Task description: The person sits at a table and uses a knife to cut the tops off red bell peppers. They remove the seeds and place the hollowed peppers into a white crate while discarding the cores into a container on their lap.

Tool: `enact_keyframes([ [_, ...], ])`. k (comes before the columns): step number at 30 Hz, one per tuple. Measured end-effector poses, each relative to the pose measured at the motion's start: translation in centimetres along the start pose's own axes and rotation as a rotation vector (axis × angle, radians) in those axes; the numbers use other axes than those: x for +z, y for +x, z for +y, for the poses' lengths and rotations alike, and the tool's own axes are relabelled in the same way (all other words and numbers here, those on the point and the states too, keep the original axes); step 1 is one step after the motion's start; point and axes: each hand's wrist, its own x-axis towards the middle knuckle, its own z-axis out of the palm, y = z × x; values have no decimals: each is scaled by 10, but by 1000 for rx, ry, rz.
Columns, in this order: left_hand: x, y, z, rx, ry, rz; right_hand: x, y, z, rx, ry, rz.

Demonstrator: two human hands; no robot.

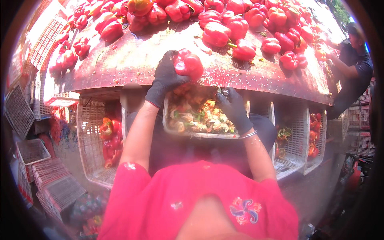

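My left hand (167,75), in a black glove, grips a red bell pepper (192,65) just above the table's near edge. In my right hand (235,109), also black-gloved, is a small hand tool (224,91); a thin line rises from it, too faint to tell as a blade. Below and between my hands a plastic crate (204,135) holds pale seedy pepper cores (210,118) with green stems. White seeds (210,78) lie scattered along the edge of the wooden table (144,67). Whole red bell peppers (216,34) are heaped farther back.
Under the table at left, a crate (90,171) contains red peppers (112,144). To the right stand further crates (289,168) with pepper pieces. Stacked crates (57,183) are on the floor at left. Another person (355,64) works at the table's right end.
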Motion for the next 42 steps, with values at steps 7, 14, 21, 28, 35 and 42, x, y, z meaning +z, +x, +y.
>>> enact_keyframes([
  [7, 41, -9, -11, 331, 183, 137, 4, 30, -65, 146, 113, -286],
  [14, 34, -11, -13, 268, 132, 18, 7, 59, -84, 375, 290, -494],
  [21, 24, -6, -5, 209, 132, -32, -6, -66, -7, 172, -173, -333],
  [28, 29, -5, 10, 198, 171, 56, 37, 53, -21, -185, -190, 250],
  [35, 24, -1, 16, 92, 94, 37, 41, 72, -18, -53, -21, 121],
  [42, 43, -8, 5, 157, 79, 116, 22, 93, 12, 19, 39, 90],
])
